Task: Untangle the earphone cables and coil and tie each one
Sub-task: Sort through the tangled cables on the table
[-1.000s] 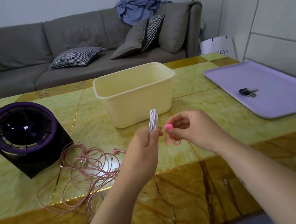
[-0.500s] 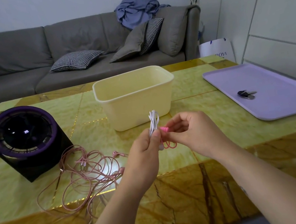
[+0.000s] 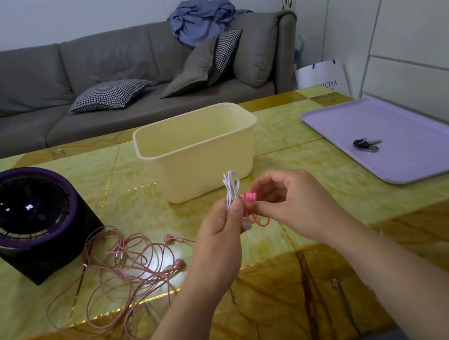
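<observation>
My left hand point(image 3: 222, 228) grips a coiled white earphone cable point(image 3: 231, 186), whose looped top sticks up above the fist. A white earbud hangs just below that hand. Right beside it, my right hand point(image 3: 283, 201) pinches a bright pink tie point(image 3: 250, 197) against the white coil; a loop of the tie dangles under my fingers. A loose, tangled pink earphone cable point(image 3: 117, 276) lies spread on the table to the left of my left arm, with its earbuds toward the right of the tangle.
A cream plastic bin point(image 3: 197, 150) stands just behind my hands. A purple-rimmed black fan point(image 3: 26, 217) sits at the left. A lilac tray point(image 3: 405, 137) with keys point(image 3: 365, 145) lies at the right. A grey sofa runs behind the marble table point(image 3: 334, 270).
My right hand has brought the pink tie leftward until it touches the white coil. The left hand has kept its grip and stayed roughly in place.
</observation>
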